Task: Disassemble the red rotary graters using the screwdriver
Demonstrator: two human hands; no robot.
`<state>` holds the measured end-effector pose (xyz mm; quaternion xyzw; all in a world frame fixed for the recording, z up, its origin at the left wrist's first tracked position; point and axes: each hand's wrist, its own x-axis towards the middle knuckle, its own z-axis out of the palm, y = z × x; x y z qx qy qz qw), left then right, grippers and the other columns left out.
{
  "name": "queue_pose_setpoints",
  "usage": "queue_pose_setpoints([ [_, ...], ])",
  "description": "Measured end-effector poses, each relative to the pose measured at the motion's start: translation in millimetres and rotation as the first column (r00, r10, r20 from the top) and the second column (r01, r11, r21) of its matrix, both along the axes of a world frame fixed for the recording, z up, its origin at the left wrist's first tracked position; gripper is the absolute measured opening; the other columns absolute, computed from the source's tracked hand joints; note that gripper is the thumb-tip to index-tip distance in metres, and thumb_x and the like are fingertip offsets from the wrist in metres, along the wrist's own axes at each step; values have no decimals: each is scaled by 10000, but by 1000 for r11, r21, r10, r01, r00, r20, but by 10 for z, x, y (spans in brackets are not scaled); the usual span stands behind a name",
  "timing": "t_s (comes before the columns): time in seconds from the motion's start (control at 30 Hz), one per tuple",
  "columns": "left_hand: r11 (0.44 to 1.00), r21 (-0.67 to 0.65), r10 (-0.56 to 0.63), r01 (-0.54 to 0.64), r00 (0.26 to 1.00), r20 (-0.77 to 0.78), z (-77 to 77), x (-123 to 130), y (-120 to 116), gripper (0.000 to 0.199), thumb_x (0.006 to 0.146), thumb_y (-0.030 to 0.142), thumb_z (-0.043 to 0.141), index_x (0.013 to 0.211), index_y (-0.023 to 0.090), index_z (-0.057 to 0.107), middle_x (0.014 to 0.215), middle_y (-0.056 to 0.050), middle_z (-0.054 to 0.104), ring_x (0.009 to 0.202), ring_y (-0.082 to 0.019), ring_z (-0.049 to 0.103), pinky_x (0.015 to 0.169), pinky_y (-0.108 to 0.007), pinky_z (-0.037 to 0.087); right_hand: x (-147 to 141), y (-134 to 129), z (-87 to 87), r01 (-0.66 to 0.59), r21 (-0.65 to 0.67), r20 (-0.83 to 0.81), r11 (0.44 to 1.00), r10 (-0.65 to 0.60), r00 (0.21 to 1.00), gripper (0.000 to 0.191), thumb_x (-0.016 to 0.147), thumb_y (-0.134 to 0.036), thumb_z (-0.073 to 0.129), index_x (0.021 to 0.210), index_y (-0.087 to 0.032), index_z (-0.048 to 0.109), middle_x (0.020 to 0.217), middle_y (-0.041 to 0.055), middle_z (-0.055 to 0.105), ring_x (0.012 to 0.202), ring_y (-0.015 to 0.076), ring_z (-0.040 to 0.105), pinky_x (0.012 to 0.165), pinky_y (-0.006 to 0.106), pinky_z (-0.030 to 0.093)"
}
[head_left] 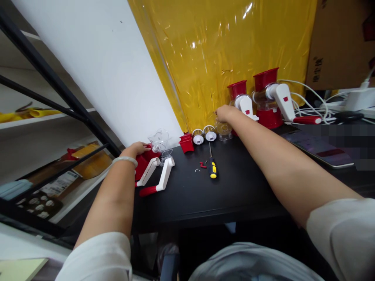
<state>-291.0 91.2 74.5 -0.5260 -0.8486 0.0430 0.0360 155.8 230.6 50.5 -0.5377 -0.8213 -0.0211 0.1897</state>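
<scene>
My left hand [138,148] reaches to a red part [142,166] at the table's left and touches it, fingers partly hidden. Two white cranks [166,173] with red handles lie beside it, near clear plastic parts [159,141]. My right hand [225,114] is over a clear round part [224,129] at the back; its fingers are mostly hidden. Between the hands stand red hoppers [186,143] and two drums [210,133] with white ends. A black and yellow screwdriver [213,168] lies in front, with a small red piece [202,165] and screws [197,170].
Two red and white grinders [266,99] stand at the back right, beside white cables and a tablet [320,148]. Yellow film [199,50] hangs behind the black table [190,203]. A black-framed shelf [67,97] is on the left.
</scene>
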Motion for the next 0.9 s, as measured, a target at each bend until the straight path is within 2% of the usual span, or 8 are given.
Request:
queue_pose_setpoints([
  [0.2, 998, 60, 2, -4, 999, 39, 135, 284, -240, 661, 905, 489, 591, 1471, 147, 596, 1244, -195, 760, 1039, -338, 728, 843, -389, 561, -28, -428, 374, 58, 61, -18, 996, -57, 998, 613, 897, -488, 697, 1381, -116, 657, 1338, 238, 645, 1219, 387, 635, 1004, 517, 513],
  [0.3, 972, 233, 22, 21, 983, -180, 181, 508, -550, 537, 959, 370, 484, 1386, 85, 642, 1350, -266, 673, 1171, -366, 682, 954, -432, 531, -89, -870, 654, -17, 240, -118, 971, 47, 992, 577, 938, -497, 623, 1367, -111, 652, 1296, 228, 668, 1174, 368, 657, 964, 472, 522],
  [0.4, 837, 511, 24, 196, 920, -391, 79, 866, -990, 541, 1006, 364, 323, 1361, 103, 637, 1428, -264, 595, 1267, -369, 624, 1014, -447, 493, -200, -1328, 715, -178, 195, -50, 964, 191, 980, 504, 981, -495, 515, 1192, -95, 738, 1099, 214, 741, 1069, 338, 698, 878, 407, 530],
  [0.43, 831, 513, 10, 217, 915, -403, 14, 1007, -1139, 542, 1005, 410, 326, 1298, 107, 667, 1359, -257, 635, 1222, -367, 648, 985, -438, 506, -233, -1451, 659, -233, 139, 0, 962, 235, 972, 488, 975, -490, 515, 1126, -96, 760, 1033, 207, 753, 1023, 331, 711, 843, 395, 529],
  [0.53, 950, 284, -58, 130, 967, -248, -213, 1401, -1480, 612, 984, 598, 326, 1086, 146, 725, 1046, -203, 749, 971, -357, 729, 827, -418, 539, -272, -1691, 318, -341, -124, 191, 932, 360, 913, 437, 903, -495, 609, 883, -97, 788, 829, 185, 749, 836, 314, 734, 755, 382, 522],
  [0.6, 982, 148, -95, 121, 980, -173, -343, 1570, -1572, 613, 957, 643, 365, 1030, 153, 726, 988, -196, 764, 938, -368, 739, 780, -415, 536, -243, -1759, 45, -336, -315, 240, 888, 417, 877, 558, 884, -618, 599, 734, -107, 765, 697, 166, 712, 731, 301, 724, 711, 381, 524],
  [0.77, 985, 34, -166, 171, 978, -125, -511, 1599, -1381, 588, 927, 628, 449, 1033, 127, 739, 1042, -243, 770, 997, -410, 738, 782, -441, 538, -144, -1788, -386, -297, -329, 194, 897, 371, 908, 649, 804, -761, 590, 809, -131, 748, 879, 200, 748, 855, 371, 753, 672, 399, 542],
  [0.9, 966, -60, -251, 250, 968, -17, -571, 1508, -1134, 550, 878, 588, 541, 996, 99, 763, 1145, -280, 756, 1063, -419, 729, 860, -449, 537, -163, -1777, -528, -248, -514, 41, 821, 313, 949, 513, 870, -623, 560, 696, -153, 671, 645, 124, 691, 584, 256, 708, 558, 347, 543],
])
